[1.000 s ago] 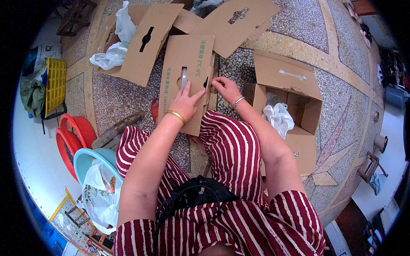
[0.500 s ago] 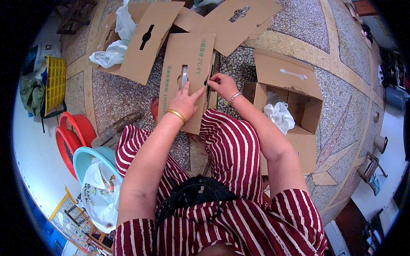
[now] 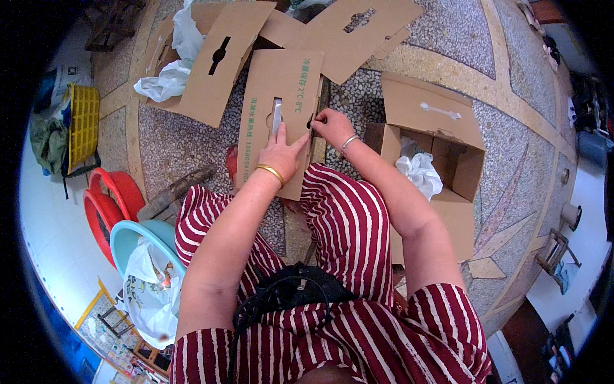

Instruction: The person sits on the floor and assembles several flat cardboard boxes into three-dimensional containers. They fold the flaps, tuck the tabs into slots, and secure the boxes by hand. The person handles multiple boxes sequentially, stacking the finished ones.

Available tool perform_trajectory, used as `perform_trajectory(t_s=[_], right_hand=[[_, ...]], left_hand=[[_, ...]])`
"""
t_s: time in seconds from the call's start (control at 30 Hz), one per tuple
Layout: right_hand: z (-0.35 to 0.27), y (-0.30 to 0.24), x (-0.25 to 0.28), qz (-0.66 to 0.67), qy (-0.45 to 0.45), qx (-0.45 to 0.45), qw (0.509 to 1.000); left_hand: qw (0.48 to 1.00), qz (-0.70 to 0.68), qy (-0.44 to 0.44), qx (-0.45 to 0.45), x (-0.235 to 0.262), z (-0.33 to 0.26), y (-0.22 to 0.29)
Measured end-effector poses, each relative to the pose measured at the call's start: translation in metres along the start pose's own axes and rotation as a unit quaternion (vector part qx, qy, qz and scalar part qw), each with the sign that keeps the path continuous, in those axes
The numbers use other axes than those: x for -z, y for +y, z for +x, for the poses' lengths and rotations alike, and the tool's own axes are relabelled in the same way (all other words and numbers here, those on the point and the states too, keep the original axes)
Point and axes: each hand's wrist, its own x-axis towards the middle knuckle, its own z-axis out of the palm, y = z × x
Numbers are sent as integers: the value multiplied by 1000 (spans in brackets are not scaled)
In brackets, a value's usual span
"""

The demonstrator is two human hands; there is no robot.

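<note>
In front of my knees stands a brown cardboard box (image 3: 276,73) with green print on its panel. A white plastic strip (image 3: 277,115), like a carrying handle, shows in the slot of that panel. My left hand (image 3: 279,159) lies on the panel below the strip with its fingers spread. At the box's right edge, next to a small dark hole, my right hand (image 3: 334,130) is closed in a pinch. What sits between its fingertips is too small to make out.
To the right is an open cardboard box (image 3: 462,169) with a white plastic bag (image 3: 420,174). More cardboard boxes (image 3: 240,48) lie ahead. At left are red basins (image 3: 102,214), a light blue basin (image 3: 131,230) holding a plastic bag, and a yellow crate (image 3: 83,125).
My left hand has shifted slightly to the right on the panel. The right hand keeps its pinch at the box edge with only a tiny movement.
</note>
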Motion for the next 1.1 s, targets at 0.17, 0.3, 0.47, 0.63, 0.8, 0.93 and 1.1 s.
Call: perform_trajectory(t_s=[0.17,0.3,0.47,0.63,0.8,0.93,1.1], right_hand=[[2,-4,-4,-32,9,-29,999],[4,-4,-7,-3,26,-55,998],[10,1,-1,-7,-6,-52,999],[8,-17,12,-174,13,44,984],[5,-72,12,-302,-31,217,928],[11,-95,-15,-387,-140,365,835],[22,-119,-36,-489,-222,298,790]], left_hand=[[998,45,-16,33,-6,4,10],[996,66,-32,50,-6,7,19],[995,67,-37,56,-10,7,18],[996,79,16,33,-19,2,20],[1000,16,-15,23,-27,-3,25],[997,23,-75,-14,-15,-9,30],[998,9,-53,-16,-30,-10,25]])
